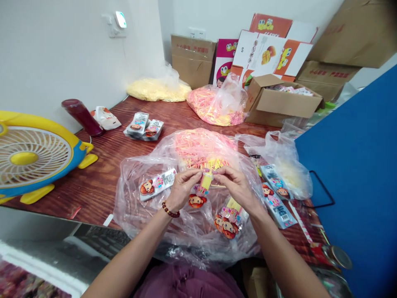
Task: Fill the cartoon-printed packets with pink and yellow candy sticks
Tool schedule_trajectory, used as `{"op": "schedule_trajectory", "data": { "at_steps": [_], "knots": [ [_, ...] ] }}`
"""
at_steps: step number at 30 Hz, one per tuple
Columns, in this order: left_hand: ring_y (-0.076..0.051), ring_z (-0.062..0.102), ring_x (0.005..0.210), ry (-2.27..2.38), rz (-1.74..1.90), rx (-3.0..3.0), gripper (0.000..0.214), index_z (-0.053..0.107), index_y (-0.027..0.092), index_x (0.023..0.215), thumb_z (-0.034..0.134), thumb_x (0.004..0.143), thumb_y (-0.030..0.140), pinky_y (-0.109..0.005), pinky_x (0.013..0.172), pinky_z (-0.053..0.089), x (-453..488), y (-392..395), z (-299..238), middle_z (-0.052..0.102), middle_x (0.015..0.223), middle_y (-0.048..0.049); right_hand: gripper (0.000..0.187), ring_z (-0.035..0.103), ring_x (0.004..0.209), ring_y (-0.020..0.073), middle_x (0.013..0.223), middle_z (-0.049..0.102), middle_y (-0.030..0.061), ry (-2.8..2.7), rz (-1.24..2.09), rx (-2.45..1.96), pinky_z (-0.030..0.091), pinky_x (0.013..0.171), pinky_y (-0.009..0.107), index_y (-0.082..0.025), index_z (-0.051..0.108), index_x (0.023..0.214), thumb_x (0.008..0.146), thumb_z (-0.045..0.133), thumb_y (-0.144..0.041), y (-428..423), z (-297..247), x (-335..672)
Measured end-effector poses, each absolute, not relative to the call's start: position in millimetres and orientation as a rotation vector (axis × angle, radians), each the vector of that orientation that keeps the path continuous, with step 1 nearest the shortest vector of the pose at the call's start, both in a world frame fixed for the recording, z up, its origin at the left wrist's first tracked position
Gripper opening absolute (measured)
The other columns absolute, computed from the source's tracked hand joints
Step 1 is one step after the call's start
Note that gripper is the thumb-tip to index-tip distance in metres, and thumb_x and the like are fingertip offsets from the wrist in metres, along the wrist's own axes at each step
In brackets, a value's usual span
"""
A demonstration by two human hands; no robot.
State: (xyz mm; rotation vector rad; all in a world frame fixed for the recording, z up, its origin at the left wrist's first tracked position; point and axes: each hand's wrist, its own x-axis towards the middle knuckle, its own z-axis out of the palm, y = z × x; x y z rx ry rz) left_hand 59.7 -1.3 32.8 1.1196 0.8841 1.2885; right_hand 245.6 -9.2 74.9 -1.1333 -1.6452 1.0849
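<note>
In the middle of the head view, my left hand (187,185) and my right hand (235,185) pinch the top of a small printed pouch (200,191) from both sides. Yellow sticks show inside it, and a red-haired cartoon figure is at its lower end. Just beyond lies a large clear plastic bag (133,176) spread over the table, with a heap of pink and yellow sticks (204,145) in it. Filled pouches (230,219) rest on the plastic below my right hand. A flat stack of pouches (156,185) is left of my left hand.
A yellow and blue fan (37,157) stands at the left, near a dark red bottle (82,117). Bags of pink sticks (214,105) and yellow sticks (158,89) sit at the back. An open carton (285,103) is at the back right; more pouches (277,203) lie at the right.
</note>
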Motion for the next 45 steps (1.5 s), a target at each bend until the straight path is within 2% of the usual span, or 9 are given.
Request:
{"op": "schedule_trajectory", "data": {
  "at_steps": [3,8,13,17,22,27,33,38,45],
  "knots": [
    [-0.016,0.064,0.082,0.863,1.118,1.088,0.031,0.074,0.017,0.101,0.075,0.076,0.035,-0.029,0.076,0.05,63,-2,37,0.073,0.092,-0.0057,0.018,0.062,0.072,0.0152,0.076,0.065,-0.0004,-1.488,1.145,-1.194,0.049,0.067,0.028,-0.02,0.066,0.079,0.085,0.064,-0.037,-10,74,247],
    [-0.012,0.058,0.067,0.845,0.857,1.16,0.025,0.069,0.014,0.087,0.076,0.073,0.034,-0.024,0.062,0.044,69,-8,33,0.069,0.079,-0.002,0.026,0.063,0.066,0.0149,0.074,0.066,0.0001,-1.269,1.318,-1.245,0.051,0.063,0.027,-0.02,0.062,0.078,0.076,0.07,-0.044,-19,63,258],
    [-0.014,0.059,0.069,0.877,0.705,1.466,0.013,0.067,0.015,0.085,0.065,0.08,0.026,-0.026,0.065,0.046,92,-20,16,0.069,0.077,-0.0017,0.027,0.057,0.066,0.0128,0.077,0.061,-0.0017,-1.354,1.314,-1.335,0.046,0.061,0.025,-0.02,0.061,0.083,0.073,0.072,-0.042,-30,43,287],
    [-0.02,0.064,0.088,1.016,0.634,1.829,0.026,0.064,0.018,0.112,0.059,0.087,0.023,-0.033,0.08,0.05,105,-34,12,0.071,0.097,-0.0062,0.022,0.052,0.064,0.0129,0.07,0.057,-0.0026,-1.479,1.258,-1.463,0.041,0.06,0.025,-0.019,0.059,0.077,0.081,0.064,-0.041,-39,21,323],
    [-0.027,0.058,0.106,0.987,0.449,2.316,0.025,0.06,0.016,0.113,0.055,0.089,0.02,-0.041,0.091,0.049,114,-55,11,0.063,0.112,-0.0123,0.019,0.055,0.07,0.0188,0.074,0.06,0.0009,-1.901,0.737,-1.819,0.04,0.065,0.03,-0.021,0.06,0.08,0.086,0.057,-0.038,-56,-2,355],
    [-0.03,0.056,0.101,0.977,0.221,2.549,0.027,0.058,0.016,0.11,0.061,0.086,0.025,-0.045,0.086,0.049,125,-67,8,0.06,0.109,-0.0131,0.021,0.059,0.097,0.0273,0.102,0.065,0.0111,-2.097,0.243,-1.848,0.043,0.085,0.038,-0.021,0.064,0.102,0.088,0.056,-0.033,-47,7,339],
    [-0.027,0.056,0.099,1.022,0.235,2.543,0.029,0.054,0.018,0.116,0.059,0.088,0.023,-0.041,0.084,0.048,118,-65,16,0.06,0.108,-0.0108,0.022,0.062,0.096,0.019,0.101,0.068,0.0073,-2.133,0.516,-1.827,0.044,0.084,0.027,-0.018,0.065,0.099,0.094,0.045,-0.026,28,13,270],
    [-0.026,0.057,0.102,1.098,0.359,2.472,0.033,0.05,0.018,0.125,0.054,0.092,0.024,-0.041,0.087,0.047,87,-58,18,0.061,0.111,-0.0105,0.04,0.059,0.11,0.0277,0.119,0.062,0.0202,-2.101,0.37,-2.115,0.042,0.09,0.034,-0.008,0.059,0.118,0.092,0.052,-0.037,68,-4,233],
    [-0.027,0.059,0.102,1.567,0.454,2.384,0.026,0.058,0.018,0.118,0.052,0.094,0.027,-0.04,0.09,0.045,-1,-18,11,0.063,0.11,-0.0117,0.045,0.056,0.114,0.0333,0.121,0.061,0.0232,-2.101,0.328,-2.203,0.039,0.095,0.043,-0.005,0.058,0.121,0.089,0.055,-0.037,73,-16,211]
  ]
}}
